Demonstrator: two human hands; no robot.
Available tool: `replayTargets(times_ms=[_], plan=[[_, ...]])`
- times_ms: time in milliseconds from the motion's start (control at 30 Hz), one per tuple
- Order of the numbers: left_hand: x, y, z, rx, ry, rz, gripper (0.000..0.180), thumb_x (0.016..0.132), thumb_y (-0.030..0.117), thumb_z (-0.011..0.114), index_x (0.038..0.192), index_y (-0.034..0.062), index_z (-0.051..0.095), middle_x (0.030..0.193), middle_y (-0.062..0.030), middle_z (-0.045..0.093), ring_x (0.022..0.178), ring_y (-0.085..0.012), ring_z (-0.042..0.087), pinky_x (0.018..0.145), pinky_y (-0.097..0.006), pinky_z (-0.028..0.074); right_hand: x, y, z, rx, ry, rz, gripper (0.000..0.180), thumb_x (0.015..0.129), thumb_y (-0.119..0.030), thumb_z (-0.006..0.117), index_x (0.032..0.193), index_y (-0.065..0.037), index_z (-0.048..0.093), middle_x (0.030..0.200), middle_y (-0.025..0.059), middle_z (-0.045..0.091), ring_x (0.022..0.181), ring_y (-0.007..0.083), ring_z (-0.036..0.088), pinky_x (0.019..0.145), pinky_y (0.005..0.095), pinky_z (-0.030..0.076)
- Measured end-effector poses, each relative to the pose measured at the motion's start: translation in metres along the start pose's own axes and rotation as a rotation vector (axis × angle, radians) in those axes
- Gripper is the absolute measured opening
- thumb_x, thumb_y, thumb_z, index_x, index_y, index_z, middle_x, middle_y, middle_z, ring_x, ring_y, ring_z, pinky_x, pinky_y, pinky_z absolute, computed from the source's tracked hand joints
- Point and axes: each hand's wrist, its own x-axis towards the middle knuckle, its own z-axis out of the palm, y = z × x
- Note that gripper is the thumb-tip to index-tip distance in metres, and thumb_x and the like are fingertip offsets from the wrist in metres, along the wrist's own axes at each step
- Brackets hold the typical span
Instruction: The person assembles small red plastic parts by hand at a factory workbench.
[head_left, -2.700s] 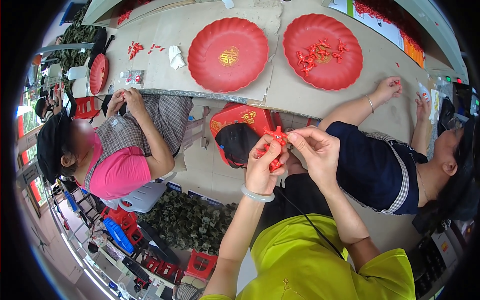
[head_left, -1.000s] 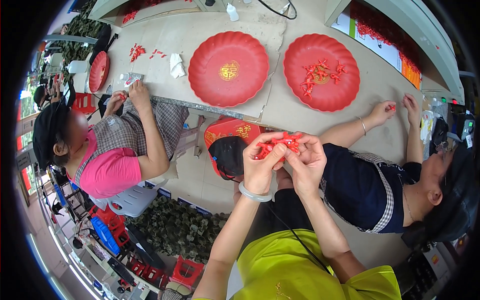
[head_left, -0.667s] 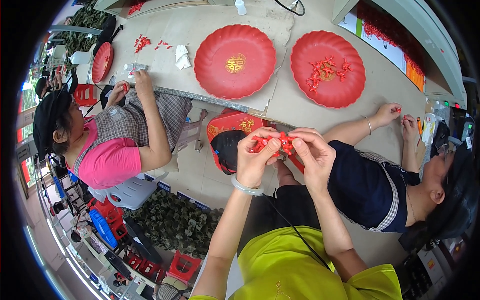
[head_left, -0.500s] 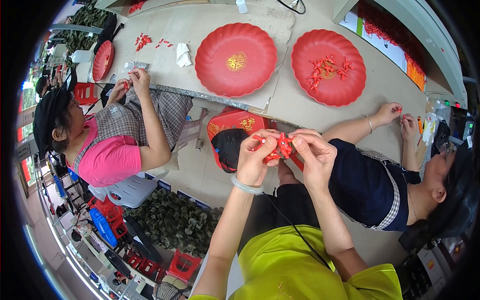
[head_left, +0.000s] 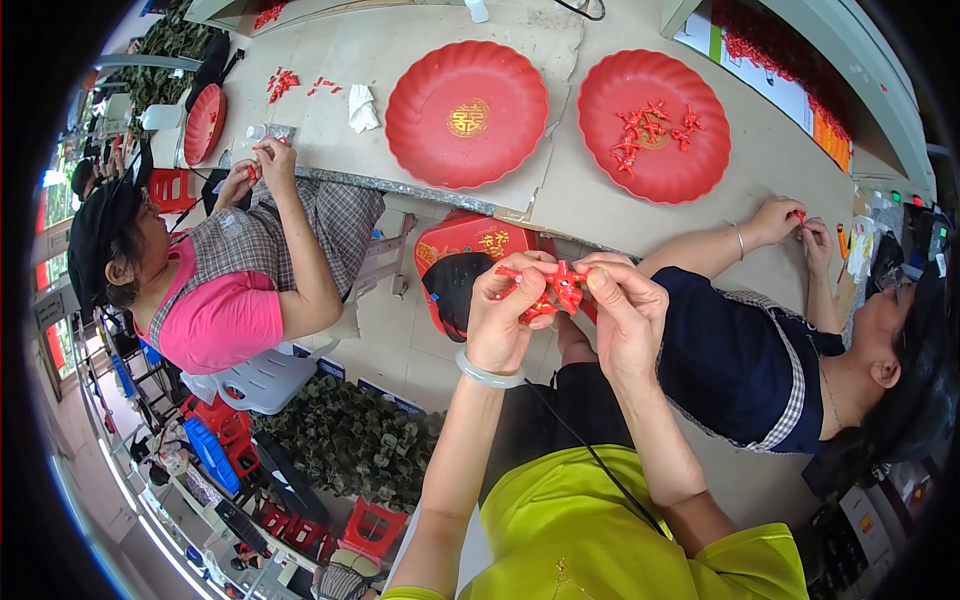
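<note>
Above my lap, both hands meet around a small glossy red plastic piece (head_left: 568, 291) with several short arms. My left hand (head_left: 503, 318), with a pale bangle at its wrist, is closed on a cluster of these pieces; its fingers hide part of them. Thumb and fingertips of my right hand (head_left: 625, 315) pinch the right side of the same piece. On the table beyond lie two red scalloped plates: the left plate (head_left: 430, 85) has a gold emblem and nothing on it, while the right plate (head_left: 690, 170) bears several similar red star-shaped pieces.
Co-workers sit on either side: a person in a pink top (head_left: 240, 285) at left, and one in a dark top (head_left: 730, 360) at right, each handling small red parts. Loose red bits (head_left: 283, 85) and a crumpled white tissue (head_left: 362, 108) lie on the table (head_left: 560, 190). A red stool (head_left: 470, 237) stands below its edge.
Both my hands keep hold of the red piece, with its front turned slightly. The whole view has shifted a little, so the plates sit slightly higher and further left.
</note>
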Motion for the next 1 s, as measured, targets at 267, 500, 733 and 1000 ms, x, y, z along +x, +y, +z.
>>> replayTargets(times_ms=[267, 500, 733, 1000], plan=[[0.007, -0.003, 0.004, -0.005, 0.002, -0.007, 0.016, 0.089, 0.017, 0.058, 0.090, 0.0012, 0.061, 0.101, -0.0051, 0.053, 0.070, -0.0090, 0.051, 0.048, -0.020, 0.035, 0.002, -0.009, 0.000, -0.096, -0.006, -0.086, 0.009, 0.081, 0.002, 0.062, 0.088, 0.004, 0.067, 0.092, 0.0117, 0.063, 0.088, 0.0141, 0.057, 0.081, 0.0259, 0.044], [0.008, 0.000, -0.029, -0.147, -0.056, 0.060, 0.018, 0.094, 0.029, 0.049, 0.099, 0.0116, 0.051, 0.097, -0.0031, 0.045, 0.077, -0.0135, 0.040, 0.050, -0.018, 0.035, 0.071, 0.006, -0.020, 0.068, 0.369, -0.082, 0.016, 0.089, -0.013, 0.057, 0.086, 0.002, 0.060, 0.085, 0.0048, 0.060, 0.070, 0.0095, 0.049, 0.068, 0.0239, 0.040], [0.007, -0.005, -0.012, -0.290, -0.129, -0.017, 0.023, 0.093, 0.033, 0.048, 0.095, 0.0103, 0.048, 0.101, -0.0069, 0.046, 0.084, -0.0196, 0.046, 0.054, -0.025, 0.046, 0.242, 0.039, -0.100, -0.823, 1.130, -0.348, 0.021, 0.080, -0.009, 0.063, 0.099, -0.001, 0.058, 0.088, 0.0128, 0.059, 0.087, 0.0246, 0.057, 0.074, 0.0368, 0.047], [0.006, -0.007, -0.017, -0.219, -0.134, -0.054, 0.023, 0.090, 0.022, 0.054, 0.109, 0.0107, 0.048, 0.117, -0.0091, 0.045, 0.092, -0.0223, 0.046, 0.058, -0.027, 0.054, 0.264, 0.018, -0.124, -1.623, 0.836, -0.188, 0.025, 0.072, -0.016, 0.072, 0.093, -0.005, 0.065, 0.090, 0.0142, 0.062, 0.095, 0.0301, 0.055, 0.074, 0.0406, 0.046]])
